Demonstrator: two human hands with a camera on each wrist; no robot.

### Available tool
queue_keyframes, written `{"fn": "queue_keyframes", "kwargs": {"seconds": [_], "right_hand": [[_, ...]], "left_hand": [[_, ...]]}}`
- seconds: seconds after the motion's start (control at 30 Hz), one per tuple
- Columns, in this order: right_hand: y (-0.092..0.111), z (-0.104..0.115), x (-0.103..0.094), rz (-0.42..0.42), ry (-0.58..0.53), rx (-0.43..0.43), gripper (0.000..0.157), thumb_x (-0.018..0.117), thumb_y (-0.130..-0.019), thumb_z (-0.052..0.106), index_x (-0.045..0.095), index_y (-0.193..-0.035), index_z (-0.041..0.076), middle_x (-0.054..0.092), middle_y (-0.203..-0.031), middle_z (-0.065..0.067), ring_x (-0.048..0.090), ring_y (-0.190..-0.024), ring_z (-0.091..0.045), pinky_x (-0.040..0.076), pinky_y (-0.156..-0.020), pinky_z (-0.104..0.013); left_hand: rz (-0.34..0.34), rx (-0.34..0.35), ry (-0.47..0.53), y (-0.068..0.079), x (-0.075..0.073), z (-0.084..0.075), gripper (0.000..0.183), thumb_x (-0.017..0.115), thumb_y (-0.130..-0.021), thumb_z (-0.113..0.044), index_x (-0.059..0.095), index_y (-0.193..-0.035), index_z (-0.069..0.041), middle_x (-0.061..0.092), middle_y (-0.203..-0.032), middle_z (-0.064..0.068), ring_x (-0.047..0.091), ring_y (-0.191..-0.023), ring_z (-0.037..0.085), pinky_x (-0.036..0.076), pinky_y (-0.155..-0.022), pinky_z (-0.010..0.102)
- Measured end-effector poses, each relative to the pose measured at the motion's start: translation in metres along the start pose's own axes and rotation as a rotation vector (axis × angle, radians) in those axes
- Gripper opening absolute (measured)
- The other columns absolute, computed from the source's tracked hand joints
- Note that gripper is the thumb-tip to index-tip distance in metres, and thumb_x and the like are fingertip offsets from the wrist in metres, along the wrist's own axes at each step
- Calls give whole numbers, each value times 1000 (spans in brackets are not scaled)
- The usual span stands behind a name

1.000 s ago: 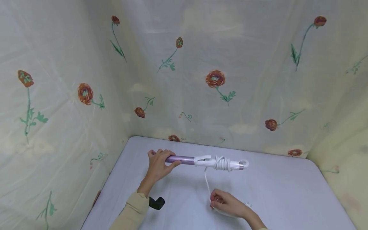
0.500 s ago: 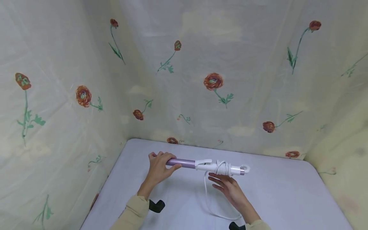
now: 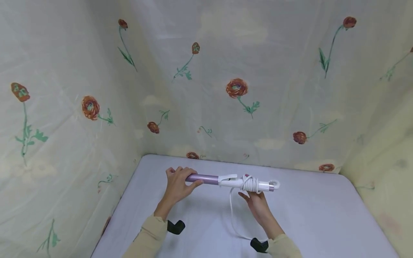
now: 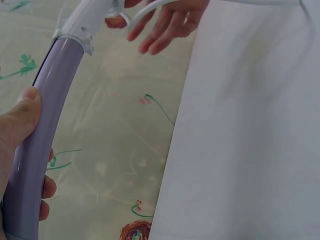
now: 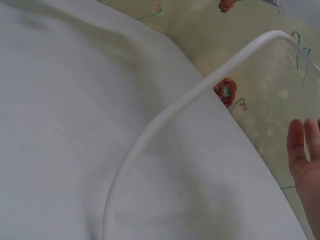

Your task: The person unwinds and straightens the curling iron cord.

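Observation:
My left hand (image 3: 176,184) grips the lilac barrel of a curling iron (image 3: 206,178), holding it level above the table. The iron's white handle points right, with several turns of white cord (image 3: 250,184) wound round it. From the turns, a loose length of cord hangs down and loops toward the right wrist. My right hand (image 3: 259,208) is under and behind the wound handle, which hides part of its fingers in the head view. In the left wrist view, the right hand's fingers (image 4: 165,30) are loosely extended beside the cord. The right wrist view shows fingertips (image 5: 296,136) apart from the cord.
The white table (image 3: 316,215) lies below, with rounded far corners. Flower-printed cloth (image 3: 271,107) surrounds it at the back and sides. A black wrist mount (image 3: 175,227) sits at the left sleeve, another black mount (image 3: 259,245) at the right.
My right hand, earlier low with the cord pinched, has let go and risen to the wound handle, with its fingers passing behind it. The left hand keeps its grip on the barrel.

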State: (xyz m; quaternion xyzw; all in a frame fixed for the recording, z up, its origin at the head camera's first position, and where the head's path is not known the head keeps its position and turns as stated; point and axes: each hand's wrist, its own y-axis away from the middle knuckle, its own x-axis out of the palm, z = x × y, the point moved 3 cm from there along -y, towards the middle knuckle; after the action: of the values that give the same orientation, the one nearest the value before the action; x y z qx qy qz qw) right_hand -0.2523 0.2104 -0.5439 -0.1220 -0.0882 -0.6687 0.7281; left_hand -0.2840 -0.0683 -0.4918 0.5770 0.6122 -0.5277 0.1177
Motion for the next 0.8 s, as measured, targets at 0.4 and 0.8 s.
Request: {"fn": "queue_keyframes", "kwargs": {"seconds": [0.4,0.8], "right_hand": [[-2,1,6,307,-265,-19,34,28,-103,6,59,-112,15,68,-103,0,64,-100,-15,49,-88,-28],[-2,4,-9,189,-57,98,23,37,-102,15,56,-90,18,55,-73,6,54,-67,-6,47,-67,-21]], "left_hand": [[10,-16,12,-4,-1,1,40,71,-77,-53,68,-99,-20,70,-90,-3,50,-81,14,19,-91,52],[-12,23,36,0,-5,7,37,73,-76,-52,68,-96,-21,70,-88,-5,49,-78,12,20,-89,51]]}}
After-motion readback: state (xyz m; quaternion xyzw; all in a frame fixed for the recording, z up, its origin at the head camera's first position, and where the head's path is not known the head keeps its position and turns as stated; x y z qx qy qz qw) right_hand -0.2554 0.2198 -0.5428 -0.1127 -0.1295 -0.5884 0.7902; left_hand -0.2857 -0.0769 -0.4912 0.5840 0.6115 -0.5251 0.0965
